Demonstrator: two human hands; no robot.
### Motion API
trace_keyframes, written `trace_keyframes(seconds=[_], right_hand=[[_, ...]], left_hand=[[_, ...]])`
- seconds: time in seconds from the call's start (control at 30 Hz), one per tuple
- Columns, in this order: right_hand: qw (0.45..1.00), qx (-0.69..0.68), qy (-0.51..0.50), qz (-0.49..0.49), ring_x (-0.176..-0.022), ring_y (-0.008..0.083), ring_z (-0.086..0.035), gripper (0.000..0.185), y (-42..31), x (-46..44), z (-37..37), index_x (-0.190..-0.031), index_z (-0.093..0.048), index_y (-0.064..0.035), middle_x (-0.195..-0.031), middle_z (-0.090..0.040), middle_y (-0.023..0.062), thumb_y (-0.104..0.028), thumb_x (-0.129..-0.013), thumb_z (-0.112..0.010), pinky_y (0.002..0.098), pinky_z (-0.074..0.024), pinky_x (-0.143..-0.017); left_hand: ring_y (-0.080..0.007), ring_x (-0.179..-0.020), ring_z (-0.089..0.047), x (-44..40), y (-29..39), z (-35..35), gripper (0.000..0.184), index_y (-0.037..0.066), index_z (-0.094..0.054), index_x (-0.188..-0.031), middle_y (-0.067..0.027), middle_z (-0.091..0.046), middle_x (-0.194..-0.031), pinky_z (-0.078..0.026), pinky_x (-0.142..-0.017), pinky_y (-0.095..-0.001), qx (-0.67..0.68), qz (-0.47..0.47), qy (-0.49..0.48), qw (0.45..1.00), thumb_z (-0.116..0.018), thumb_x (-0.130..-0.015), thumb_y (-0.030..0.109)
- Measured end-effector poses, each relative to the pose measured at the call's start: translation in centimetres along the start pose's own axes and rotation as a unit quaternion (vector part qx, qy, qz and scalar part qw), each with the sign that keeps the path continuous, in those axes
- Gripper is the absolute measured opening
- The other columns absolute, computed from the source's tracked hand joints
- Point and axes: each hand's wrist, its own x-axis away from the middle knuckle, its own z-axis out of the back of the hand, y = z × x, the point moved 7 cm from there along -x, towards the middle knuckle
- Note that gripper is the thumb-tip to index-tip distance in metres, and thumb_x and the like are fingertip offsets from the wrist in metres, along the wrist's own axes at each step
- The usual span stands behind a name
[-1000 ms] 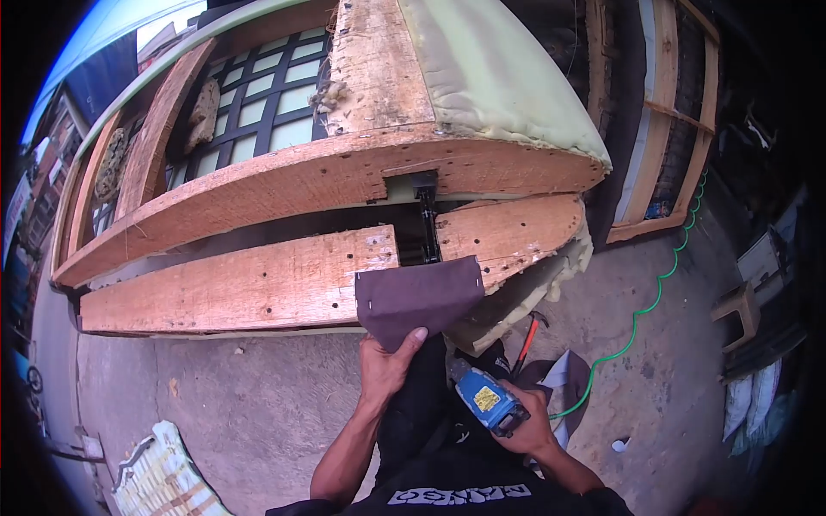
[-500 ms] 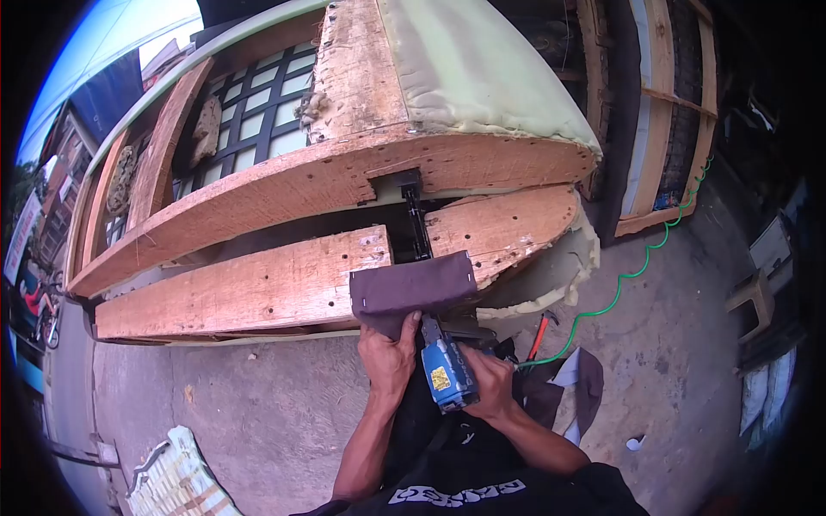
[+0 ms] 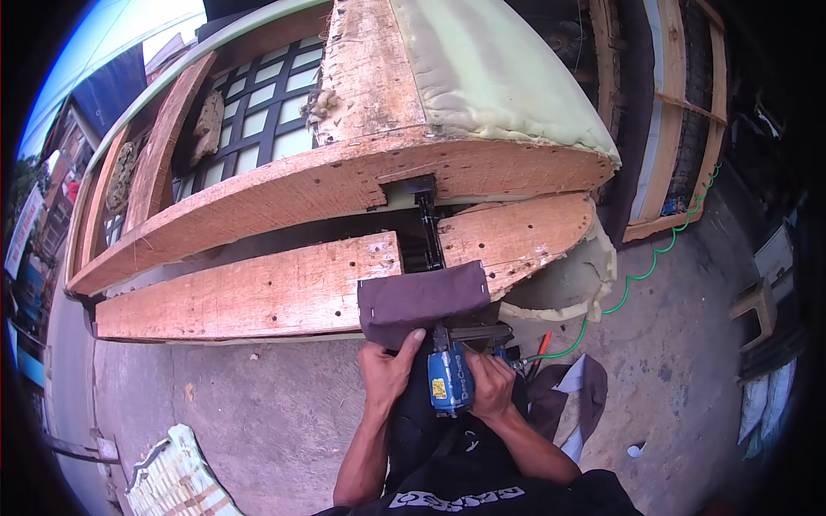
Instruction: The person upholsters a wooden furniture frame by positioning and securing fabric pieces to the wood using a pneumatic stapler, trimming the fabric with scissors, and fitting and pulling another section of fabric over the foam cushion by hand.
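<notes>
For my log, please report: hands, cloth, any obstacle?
Left hand on cloth, lower edge. Right hand gripping stapler, nose at cloth. Cloth stapled at both sides. Nothing visibly blocking.

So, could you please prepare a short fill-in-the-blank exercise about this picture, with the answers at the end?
1. The right hand holds a tool whose body is mainly ____.
2. The left hand has its ____ on the cloth.
3. The hose is ____ in colour.
4. The boards are made of ____.

Missing words: blue; thumb; green; wood.
</notes>
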Motion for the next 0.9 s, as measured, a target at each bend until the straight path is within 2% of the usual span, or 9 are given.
trace_keyframes(seconds=[0.03, 0.13, 0.2, 0.23, 0.3, 0.4, 0.53, 0.73, 0.9], right_hand=[[1.000, -0.001, 0.003, 0.005, -0.066, 0.0279, -0.064, 0.032, 0.1, -0.3, 0.2, -0.109, -0.069, 0.0000, -0.075, -0.063, 0.0105, -0.012, -0.079, -0.066, 0.0392, -0.0457, -0.061], [1.000, 0.000, -0.013, 0.010, -0.064, 0.0257, -0.062, 0.033, -0.8, -1.4, 1.2, -0.109, -0.070, -0.0002, -0.073, -0.060, 0.0088, -0.012, -0.078, -0.067, 0.0376, -0.0442, -0.060], [0.998, -0.011, -0.044, 0.049, -0.062, 0.0238, -0.060, 0.034, -1.7, -1.4, 0.9, -0.108, -0.071, -0.0006, -0.070, -0.057, 0.0073, -0.014, -0.076, -0.067, 0.0363, -0.0427, -0.058], [0.997, -0.019, -0.047, 0.062, -0.061, 0.0280, -0.059, 0.035, -2.5, -1.9, 0.9, -0.107, -0.068, 0.0039, -0.070, -0.056, 0.0101, -0.017, -0.078, -0.065, 0.0387, -0.0429, -0.058], [0.997, -0.011, -0.055, 0.057, -0.061, 0.0277, -0.058, 0.035, -2.7, -1.7, 0.2, -0.106, -0.068, 0.0038, -0.070, -0.055, 0.0100, -0.017, -0.078, -0.065, 0.0387, -0.0424, -0.058], [0.997, 0.007, -0.047, 0.061, -0.061, 0.0271, -0.057, 0.033, -2.7, -2.1, -0.3, -0.105, -0.068, 0.0036, -0.070, -0.054, 0.0098, -0.015, -0.078, -0.064, 0.0387, -0.0418, -0.059], [0.997, 0.027, -0.037, 0.057, -0.062, 0.0267, -0.057, 0.031, -2.8, -1.6, -0.9, -0.104, -0.068, 0.0032, -0.071, -0.052, 0.0096, -0.012, -0.078, -0.063, 0.0388, -0.0417, -0.059], [0.998, 0.031, -0.024, 0.041, -0.063, 0.0274, -0.058, 0.029, -2.5, -0.6, -1.8, -0.104, -0.067, 0.0022, -0.072, -0.054, 0.0099, -0.012, -0.079, -0.063, 0.0393, -0.0423, -0.060], [0.999, 0.004, -0.038, 0.039, -0.064, 0.0294, -0.059, 0.030, -2.2, -1.5, 0.3, -0.105, -0.067, 0.0018, -0.073, -0.057, 0.0106, -0.013, -0.079, -0.064, 0.0405, -0.0430, -0.060]], left_hand=[[-0.0185, -0.090, -0.069, -0.3, -0.8, 0.2, 0.020, -0.001, -0.079, -0.101, -0.0104, -0.078, -0.097, -0.053, -0.082, -0.0346, 0.099, 0.057, -0.025, 0.993, -0.080, -0.092, 0.017], [-0.0130, -0.091, -0.065, -1.0, -1.0, 1.7, 0.020, -0.001, -0.078, -0.105, -0.0048, -0.076, -0.098, -0.052, -0.084, -0.0314, 0.115, 0.001, 0.000, 0.993, -0.079, -0.093, 0.014], [-0.0134, -0.087, -0.066, -1.5, -1.8, 1.9, 0.019, -0.002, -0.078, -0.105, -0.0067, -0.076, -0.095, -0.051, -0.080, -0.0296, 0.097, -0.025, 0.002, 0.995, -0.079, -0.092, 0.011], [-0.0131, -0.084, -0.066, -1.7, -1.6, 1.9, 0.018, -0.003, -0.078, -0.105, -0.0074, -0.075, -0.092, -0.050, -0.078, -0.0290, 0.062, -0.058, 0.019, 0.996, -0.079, -0.092, 0.011], [-0.0133, -0.078, -0.065, -1.2, -1.3, 2.0, 0.016, -0.002, -0.077, -0.103, -0.0103, -0.072, -0.084, -0.049, -0.071, -0.0288, -0.003, -0.079, 0.064, 0.995, -0.078, -0.091, 0.009], [-0.0152, -0.074, -0.064, -1.0, -1.0, 1.9, 0.015, -0.002, -0.077, -0.102, -0.0109, -0.071, -0.081, -0.049, -0.069, -0.0299, -0.026, -0.117, 0.103, 0.987, -0.078, -0.091, 0.009], [-0.0166, -0.073, -0.064, -1.2, -1.6, 1.9, 0.014, -0.002, -0.077, -0.101, -0.0114, -0.071, -0.082, -0.049, -0.068, -0.0307, -0.018, -0.094, 0.093, 0.991, -0.078, -0.091, 0.008], [-0.0158, -0.070, -0.061, -1.1, -1.0, 1.9, 0.013, -0.003, -0.076, -0.100, -0.0104, -0.068, -0.079, -0.047, -0.064, -0.0300, -0.020, -0.136, 0.106, 0.985, -0.078, -0.091, 0.007], [-0.0187, -0.068, -0.057, -1.1, -1.3, 2.0, 0.015, -0.003, -0.075, -0.101, -0.0105, -0.065, -0.079, -0.046, -0.066, -0.0314, -0.028, -0.105, 0.098, 0.989, -0.076, -0.093, 0.009]])
